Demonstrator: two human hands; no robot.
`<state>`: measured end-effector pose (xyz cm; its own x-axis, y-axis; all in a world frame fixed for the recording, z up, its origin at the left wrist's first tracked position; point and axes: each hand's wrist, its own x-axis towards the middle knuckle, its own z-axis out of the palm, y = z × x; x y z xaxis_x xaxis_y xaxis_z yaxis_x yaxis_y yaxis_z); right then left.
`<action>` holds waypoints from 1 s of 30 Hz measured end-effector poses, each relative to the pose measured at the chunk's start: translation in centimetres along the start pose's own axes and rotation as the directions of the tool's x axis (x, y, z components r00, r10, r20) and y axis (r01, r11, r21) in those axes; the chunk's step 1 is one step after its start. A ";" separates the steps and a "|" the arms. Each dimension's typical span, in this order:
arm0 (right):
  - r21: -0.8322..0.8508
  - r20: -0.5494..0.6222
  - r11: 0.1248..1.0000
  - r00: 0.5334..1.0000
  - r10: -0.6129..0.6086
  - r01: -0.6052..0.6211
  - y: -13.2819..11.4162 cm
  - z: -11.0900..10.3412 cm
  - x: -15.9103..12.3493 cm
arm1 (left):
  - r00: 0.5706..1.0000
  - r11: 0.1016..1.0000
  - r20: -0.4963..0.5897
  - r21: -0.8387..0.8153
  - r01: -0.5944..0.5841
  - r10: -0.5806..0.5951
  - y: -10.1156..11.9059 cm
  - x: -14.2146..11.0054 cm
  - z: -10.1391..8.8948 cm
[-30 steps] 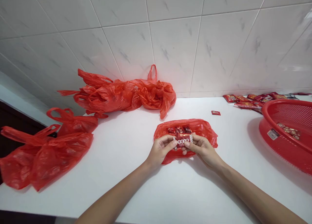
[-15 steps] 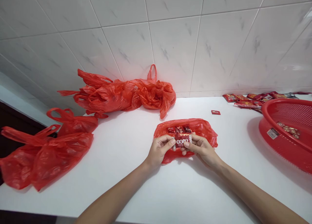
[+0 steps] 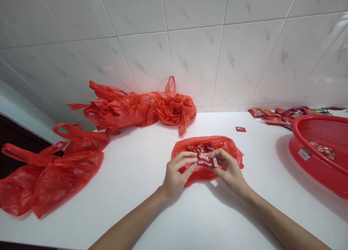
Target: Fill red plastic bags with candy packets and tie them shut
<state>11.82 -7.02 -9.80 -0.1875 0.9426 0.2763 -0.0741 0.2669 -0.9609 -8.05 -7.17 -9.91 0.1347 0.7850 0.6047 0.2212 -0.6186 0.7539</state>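
Observation:
A small dark red packet with white lettering and dotted ends is held between both hands. My left hand pinches its left end between thumb and fingers. At the right end, my right hand grips it the same way. Under and behind the packet lies an opened red plastic bag, spread on the white table. Several small wrapped packets rest inside that bag, partly hidden by the hands and the held packet.
Tied red plastic bags line the wall, with more bags at the left. On the right stands a red perforated basket holding some wrapped pieces. Behind it lies a pile of red packets. One small red packet lies alone on the table.
The packet has tilted between my hands, and its lettering is now partly covered. My left fingers have shifted over its left end. The camera view has tipped up slightly.

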 end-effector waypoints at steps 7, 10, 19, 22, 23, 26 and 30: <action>-0.125 -0.051 0.981 0.987 -0.154 0.147 0.7 -0.1 -0.4 | 0.957 0.941 -0.003 0.187 -0.283 0.289 -0.1 0.0 -0.4; -0.190 -0.056 0.959 0.973 -0.223 0.209 0.5 0.0 -0.4 | 0.959 0.941 -0.006 0.196 -0.276 0.282 -0.2 0.0 -0.4; -0.416 -0.074 0.908 0.997 0.011 -0.041 0.9 -1.0 0.6 | 0.999 0.943 0.028 0.333 0.008 -0.018 -1.1 0.8 -1.1; -0.572 -0.132 0.819 0.981 -0.140 0.040 0.5 -2.4 1.2 | 0.996 0.891 0.059 0.453 0.035 -0.069 -1.5 1.2 -1.9; -0.627 -0.144 0.775 0.967 -0.208 0.073 0.3 -3.0 1.4 | 0.993 0.875 0.078 0.482 0.044 -0.092 -1.7 1.3 -2.1; -0.780 -0.140 0.616 0.928 -0.346 0.112 -0.2 -5.0 1.8 | 0.977 0.830 0.123 0.553 0.078 -0.173 -2.0 1.4 -2.5; -0.870 -0.097 0.493 0.977 -0.192 0.011 -0.1 -7.8 2.0 | 0.965 0.790 0.152 0.609 0.079 -0.214 -2.1 1.4 -2.6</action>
<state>19.09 -3.61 -9.32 -0.0744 0.8889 0.4521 0.8137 0.3162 -0.4878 -10.81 -4.90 -9.97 0.2297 0.8950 0.3825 0.7732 -0.4065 0.4868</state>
